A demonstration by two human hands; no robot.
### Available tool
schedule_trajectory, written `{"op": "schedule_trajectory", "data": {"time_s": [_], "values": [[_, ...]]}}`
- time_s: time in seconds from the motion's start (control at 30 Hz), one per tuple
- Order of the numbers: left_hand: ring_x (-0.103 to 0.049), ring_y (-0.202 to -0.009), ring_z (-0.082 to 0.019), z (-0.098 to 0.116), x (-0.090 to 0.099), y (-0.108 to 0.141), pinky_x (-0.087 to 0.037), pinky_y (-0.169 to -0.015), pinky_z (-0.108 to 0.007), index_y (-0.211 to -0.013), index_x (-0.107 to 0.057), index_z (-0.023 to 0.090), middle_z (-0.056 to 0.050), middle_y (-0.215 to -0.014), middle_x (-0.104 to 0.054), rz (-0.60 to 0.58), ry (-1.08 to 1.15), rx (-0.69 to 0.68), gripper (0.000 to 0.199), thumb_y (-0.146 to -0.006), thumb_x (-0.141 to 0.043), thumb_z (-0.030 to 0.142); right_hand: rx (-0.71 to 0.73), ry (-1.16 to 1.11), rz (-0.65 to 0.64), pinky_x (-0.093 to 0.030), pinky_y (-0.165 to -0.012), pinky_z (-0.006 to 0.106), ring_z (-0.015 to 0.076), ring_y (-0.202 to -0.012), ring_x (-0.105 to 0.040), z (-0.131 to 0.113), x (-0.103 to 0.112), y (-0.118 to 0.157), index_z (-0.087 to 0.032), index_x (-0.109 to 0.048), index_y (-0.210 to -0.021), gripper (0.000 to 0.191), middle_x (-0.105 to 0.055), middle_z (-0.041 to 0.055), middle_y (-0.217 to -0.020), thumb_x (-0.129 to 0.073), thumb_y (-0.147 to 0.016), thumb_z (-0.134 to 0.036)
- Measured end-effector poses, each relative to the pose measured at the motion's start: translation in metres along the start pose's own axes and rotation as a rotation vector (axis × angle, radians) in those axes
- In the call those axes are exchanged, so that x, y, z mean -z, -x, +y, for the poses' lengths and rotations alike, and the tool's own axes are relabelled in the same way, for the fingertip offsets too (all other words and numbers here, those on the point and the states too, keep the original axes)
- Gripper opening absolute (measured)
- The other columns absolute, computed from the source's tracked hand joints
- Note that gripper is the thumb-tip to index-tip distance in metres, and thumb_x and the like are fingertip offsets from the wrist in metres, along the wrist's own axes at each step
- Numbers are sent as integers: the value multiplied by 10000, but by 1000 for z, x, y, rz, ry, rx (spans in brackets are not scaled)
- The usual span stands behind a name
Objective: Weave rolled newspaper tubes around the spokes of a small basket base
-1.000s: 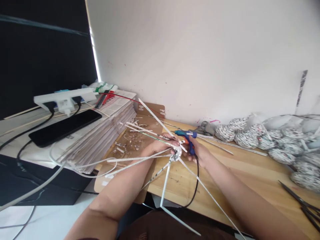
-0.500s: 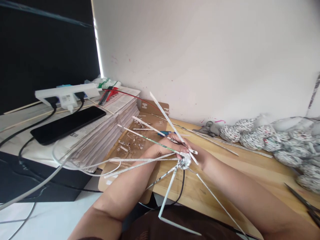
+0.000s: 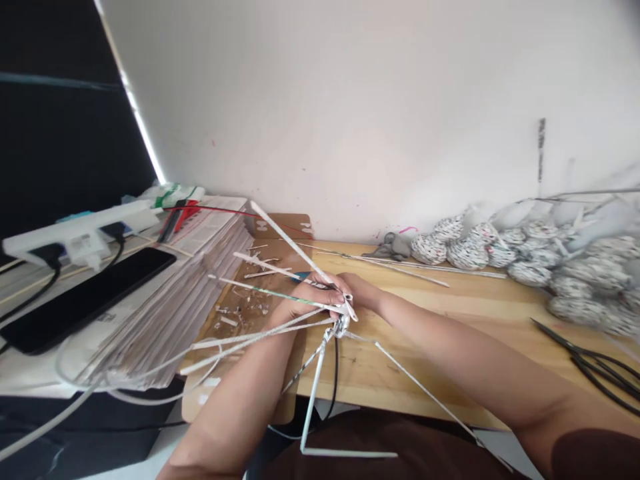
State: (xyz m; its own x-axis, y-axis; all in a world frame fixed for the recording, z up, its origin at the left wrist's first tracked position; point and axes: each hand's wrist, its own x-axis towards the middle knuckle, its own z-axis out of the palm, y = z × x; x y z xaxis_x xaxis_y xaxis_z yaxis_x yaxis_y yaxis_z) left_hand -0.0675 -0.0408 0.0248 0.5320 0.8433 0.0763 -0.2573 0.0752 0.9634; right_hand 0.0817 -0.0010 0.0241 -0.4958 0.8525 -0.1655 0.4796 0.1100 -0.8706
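Our left hand clasping paper tubes, our right hand behind, fingers hidden, grip we can't tell, newspaper stack print too blurred to read

The small white, dark-flecked paper core with long rolled-paper strips was held up in the left hand, right of the brown cardboard sheet. Its strips splayed unevenly: one slanted up toward the cardboard's far edge, and others, one green-marked, reached leftward above it. One strip dropped nearer the wearer than the cardboard, then bent sharply right; another slanted away rightward. A blue tool showed only partly, over the cardboard's right side, mostly hidden.
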Motion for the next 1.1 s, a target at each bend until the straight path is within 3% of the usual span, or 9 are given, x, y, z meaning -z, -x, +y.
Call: {"op": "schedule_trajectory", "data": {"time_s": [0.1, 0.17, 0.33, 0.47, 0.63, 0.8, 0.97, 1.03, 1.1], "values": [[-604, -452, -159, -4, 2, -2, -459, -422, -252, -711, -717, 114, -97, -652, -704, 95, 39, -11, 311, -575, -849, 362, 38, 271, 76, -409, -569, 279, 195, -603, -609, 10, 22, 11, -169, -681, -664, 204, -686, 62, -635, -634, -787, -324], [-577, -419, -139, -7, 3, -4, -451, -412, -246, -728, -712, 114, -89, -643, -705, 158, 68, -13, 292, -592, -839, 339, 81, 545, 259, -398, -635, 281, 197, -708, -617, 22, 40, 12, -164, -690, -762, 251, -707, 81, -752, -554, -867, -346], [-542, -376, -115, -12, 5, -9, -426, -382, -226, -751, -706, 115, -58, -603, -686, 258, 110, 28, 321, -549, -863, 309, -10, 875, 512, -388, -837, 327, 261, -1004, -568, 52, 82, 0, -135, -675, -1028, 223, -666, 143, -1077, -568, -884, -268], [-542, -373, -116, -16, 9, -12, -419, -379, -227, -766, -713, 107, -70, -611, -691, 276, 77, 52, 333, -560, -861, 323, -54, 974, 507, -367, -818, 369, 308, -1016, -531, 63, 88, -4, -144, -678, -963, 190, -663, 148, -1017, -550, -900, -268], [-535, -370, -122, -17, 8, -13, -420, -375, -237, -753, -704, 101, -62, -571, -667, 288, 61, 58, 341, -556, -856, 334, -5, 1053, 541, -323, -764, 373, 307, -999, -521, 63, 87, 10, -173, -652, -978, 205, -678, 138, -968, -465, -937, -246], [-521, -364, -114, -13, 3, -11, -412, -376, -234, -745, -703, 102, -37, -540, -650, 302, 79, 61, 342, -533, -864, 316, -4, 1067, 570, -301, -714, 358, 297, -933, -532, 82, 124, 51, -175, -664, -910, 221, -695, 122, -916, -450, -911, -228], [-544, -384, -118, -14, 4, -10, -419, -402, -232, -774, -722, 109, -30, -547, -654, 267, 42, 92, 324, -554, -869, 295, -225, 1173, 624, -308, -725, 394, 342, -982, -521, 113, 172, 102, -184, -690, -918, 219, -691, 149, -965, -492, -832, -149], [-545, -389, -115, -14, 4, -10, -420, -410, -232, -777, -727, 112, -28, -544, -651, 262, 39, 91, 317, -560, -871, 292, -325, 1188, 648, -311, -736, 415, 362, -996, -518, 116, 178, 112, -185, -703, -921, 237, -688, 163, -998, -511, -797, -121], [-540, -396, -109, -13, 3, -10, -418, -412, -231, -772, -731, 108, -35, -557, -657, 268, 20, 94, 314, -563, -872, 295, -330, 1184, 650, -318, -750, 431, 370, -1007, -520, 113, 174, 111, -185, -707, -923, 228, -688, 165, -1018, -502, -824, -170]]}}
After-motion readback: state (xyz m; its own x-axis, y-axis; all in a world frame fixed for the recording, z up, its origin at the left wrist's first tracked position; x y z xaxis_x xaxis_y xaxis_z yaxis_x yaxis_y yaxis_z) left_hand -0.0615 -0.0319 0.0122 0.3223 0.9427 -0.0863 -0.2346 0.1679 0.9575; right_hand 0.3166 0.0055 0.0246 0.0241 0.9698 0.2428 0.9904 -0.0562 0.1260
